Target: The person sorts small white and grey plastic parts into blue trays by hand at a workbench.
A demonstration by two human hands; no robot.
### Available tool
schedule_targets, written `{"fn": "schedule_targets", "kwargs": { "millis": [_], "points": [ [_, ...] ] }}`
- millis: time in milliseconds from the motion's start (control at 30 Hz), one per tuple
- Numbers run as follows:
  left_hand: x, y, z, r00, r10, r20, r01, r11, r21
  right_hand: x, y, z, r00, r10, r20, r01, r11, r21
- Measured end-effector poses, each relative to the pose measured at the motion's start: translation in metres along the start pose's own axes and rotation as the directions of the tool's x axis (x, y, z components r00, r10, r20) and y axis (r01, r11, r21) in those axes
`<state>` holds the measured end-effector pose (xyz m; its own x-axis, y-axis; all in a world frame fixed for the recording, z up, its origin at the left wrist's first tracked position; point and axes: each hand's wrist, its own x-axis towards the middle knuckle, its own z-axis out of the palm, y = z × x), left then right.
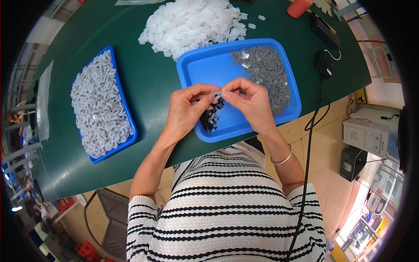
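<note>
Both hands meet over a blue tray (187, 65), fingertips nearly touching. Between the thumb and fingers of my left hand (188, 105) is a small pale plastic piece (217, 94). The thumb and forefinger of my right hand (251, 102) pinch at the same piece from its right side. Below my left fingertips lies a clump of small black parts (210, 119) in the tray. Many small dark grey pieces (270, 74) cover the tray's right side. Fine detail of the pinched piece is hidden by my fingers.
A heap of translucent white pieces (192, 24) lies beyond the tray on the green table (150, 91). At left stands a blue tray full of light grey pieces (98, 105). A black adapter (324, 64), its cable (309, 148) and a red cylinder (299, 7) are at right.
</note>
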<state>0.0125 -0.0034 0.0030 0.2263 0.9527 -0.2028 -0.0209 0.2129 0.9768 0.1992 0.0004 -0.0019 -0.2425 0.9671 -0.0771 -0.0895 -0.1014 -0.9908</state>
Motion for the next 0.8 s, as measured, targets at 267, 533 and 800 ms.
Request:
{"fn": "schedule_targets", "kwargs": {
  "millis": [267,533,800],
  "points": [
    [-0.006,-0.001,0.003,0.991,0.115,-0.071,-0.106,0.986,0.128,0.001,0.004,0.004,1.000,-0.007,-0.018,0.004,0.993,-0.122],
    [-0.016,0.002,0.013,0.963,0.229,-0.139,-0.188,0.948,0.257,-0.002,0.015,0.011,0.999,0.020,-0.025,-0.021,0.999,-0.028],
    [-0.020,-0.001,0.007,0.974,0.164,-0.154,-0.136,0.975,0.174,0.011,0.009,-0.005,0.963,0.099,0.249,-0.088,0.995,-0.051]
  ]
}}
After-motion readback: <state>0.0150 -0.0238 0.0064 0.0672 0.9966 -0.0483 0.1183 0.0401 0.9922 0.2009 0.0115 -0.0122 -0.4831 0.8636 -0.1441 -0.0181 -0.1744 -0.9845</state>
